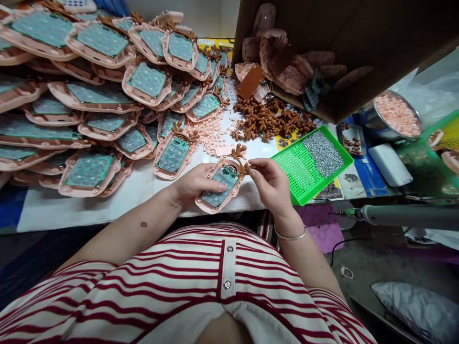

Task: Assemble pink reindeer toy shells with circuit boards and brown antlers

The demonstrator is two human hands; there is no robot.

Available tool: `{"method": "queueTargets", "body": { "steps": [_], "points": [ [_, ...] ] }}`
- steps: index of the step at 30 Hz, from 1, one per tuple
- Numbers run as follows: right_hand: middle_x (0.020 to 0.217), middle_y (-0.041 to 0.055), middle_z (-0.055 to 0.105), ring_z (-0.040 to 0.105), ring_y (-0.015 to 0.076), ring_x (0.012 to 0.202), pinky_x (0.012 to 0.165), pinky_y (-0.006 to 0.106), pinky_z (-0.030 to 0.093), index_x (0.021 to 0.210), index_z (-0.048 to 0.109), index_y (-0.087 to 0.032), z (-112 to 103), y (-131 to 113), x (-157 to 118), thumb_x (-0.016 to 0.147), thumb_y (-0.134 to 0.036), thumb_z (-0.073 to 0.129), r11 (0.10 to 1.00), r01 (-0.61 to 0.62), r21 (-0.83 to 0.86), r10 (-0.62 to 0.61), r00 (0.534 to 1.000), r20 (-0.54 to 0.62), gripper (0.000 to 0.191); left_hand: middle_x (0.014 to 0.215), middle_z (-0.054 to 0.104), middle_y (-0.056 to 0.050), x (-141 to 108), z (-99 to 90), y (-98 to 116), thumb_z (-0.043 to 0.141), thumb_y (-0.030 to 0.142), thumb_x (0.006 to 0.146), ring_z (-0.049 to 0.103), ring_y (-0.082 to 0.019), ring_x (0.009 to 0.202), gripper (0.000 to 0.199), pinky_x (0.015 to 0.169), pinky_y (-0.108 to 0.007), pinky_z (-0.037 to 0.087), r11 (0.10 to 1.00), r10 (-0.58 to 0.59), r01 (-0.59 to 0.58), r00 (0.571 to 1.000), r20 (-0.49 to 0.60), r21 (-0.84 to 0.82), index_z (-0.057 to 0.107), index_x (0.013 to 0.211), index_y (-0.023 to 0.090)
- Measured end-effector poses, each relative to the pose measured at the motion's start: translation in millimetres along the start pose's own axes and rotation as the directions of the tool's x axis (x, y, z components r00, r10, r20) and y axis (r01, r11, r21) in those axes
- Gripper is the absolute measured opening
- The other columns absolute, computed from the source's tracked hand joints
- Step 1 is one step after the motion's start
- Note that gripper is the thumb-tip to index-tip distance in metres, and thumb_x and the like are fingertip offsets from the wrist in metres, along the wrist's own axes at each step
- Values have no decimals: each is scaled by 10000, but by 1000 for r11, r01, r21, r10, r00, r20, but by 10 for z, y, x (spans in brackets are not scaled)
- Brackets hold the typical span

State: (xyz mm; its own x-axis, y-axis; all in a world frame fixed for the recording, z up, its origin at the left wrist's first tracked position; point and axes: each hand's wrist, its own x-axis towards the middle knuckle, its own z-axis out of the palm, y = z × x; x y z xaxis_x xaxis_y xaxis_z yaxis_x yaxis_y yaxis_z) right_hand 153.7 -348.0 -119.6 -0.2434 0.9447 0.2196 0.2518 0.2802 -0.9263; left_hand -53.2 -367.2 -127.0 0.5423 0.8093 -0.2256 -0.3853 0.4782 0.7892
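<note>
A pink plastic toy shell (206, 204) with a green circuit board in it lies tilted at the table's front edge. My left hand (200, 183) grips it from the left, thumb across the board. Two brown antlers stick out at its upper end. My right hand (268, 184) pinches the right-hand brown antler (244, 167) at the shell's corner, fingertips closed round it. Just left of my left hand lies another shell (173, 154) with its board and antlers. Behind the held shell are small pink pieces (210, 136) and a heap of brown antlers (258, 117).
Stacked shells with boards (93, 114) crowd the left side. A green tray (299, 186) of small metal screws sits at right, with a cardboard box (337, 95) of pink parts behind it. An electric screwdriver (394, 215) juts in from the right, near a metal bowl (418, 117).
</note>
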Motion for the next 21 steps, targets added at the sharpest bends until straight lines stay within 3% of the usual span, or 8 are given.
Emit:
{"method": "queueTargets", "body": {
  "steps": [2, 4, 7, 10, 16, 21],
  "points": [
    [957, 27, 722, 665, 144, 862, 837, 336, 552, 1001, 687, -227, -42, 7, 20, 837, -357, 725, 965, -161, 208, 145, 985, 90, 212, 819, 738, -107, 1, 0, 1, 799, 181, 644, 666, -175, 662, 364, 603, -253, 505, 1000, -17, 17, 1000, 18, -14, 681, 969, 68],
    [950, 17, 725, 662, 129, 866, 848, 315, 551, 992, 702, -225, -80, -10, 55, 809, -417, 752, 926, -252, 283, 224, 966, 129, 270, 823, 737, -107, 4, 3, -4, 793, 175, 648, 669, -175, 672, 360, 611, -251, 507, 999, -30, 30, 999, 16, -16, 683, 974, 67],
    [972, 6, 729, 648, 103, 816, 765, 274, 557, 1049, 698, -242, -75, -64, 125, 769, -460, 781, 890, -280, 360, 266, 960, 88, 365, 838, 739, -102, 8, 7, -17, 800, 161, 653, 682, -177, 724, 366, 667, -255, 520, 999, -53, 53, 998, 38, 2, 685, 989, 71],
    [887, -7, 727, 636, 95, 747, 688, 251, 551, 1007, 699, -232, -3, -103, 189, 702, -400, 847, 853, -311, 419, 287, 950, 121, 378, 844, 736, -92, 1, 5, -24, 804, 162, 676, 679, -164, 731, 342, 686, -251, 519, 997, -79, 77, 993, 90, 29, 685, 986, 80],
    [816, -32, 715, 625, 78, 705, 686, 234, 544, 910, 742, -241, 58, -93, 224, 684, -284, 861, 805, -309, 506, 248, 951, 186, 259, 853, 736, -95, -7, -17, -26, 810, 175, 677, 686, -177, 745, 333, 693, -264, 522, 993, -115, 113, 986, 120, 20, 698, 976, 81],
    [812, -31, 708, 617, 82, 705, 700, 246, 551, 921, 746, -242, 37, -82, 228, 693, -301, 854, 816, -323, 479, 236, 943, 234, 259, 860, 737, -97, -1, -37, -18, 818, 183, 658, 681, -176, 742, 352, 689, -263, 518, 989, -146, 142, 982, 117, 39, 707, 974, 76]
  ]
}}
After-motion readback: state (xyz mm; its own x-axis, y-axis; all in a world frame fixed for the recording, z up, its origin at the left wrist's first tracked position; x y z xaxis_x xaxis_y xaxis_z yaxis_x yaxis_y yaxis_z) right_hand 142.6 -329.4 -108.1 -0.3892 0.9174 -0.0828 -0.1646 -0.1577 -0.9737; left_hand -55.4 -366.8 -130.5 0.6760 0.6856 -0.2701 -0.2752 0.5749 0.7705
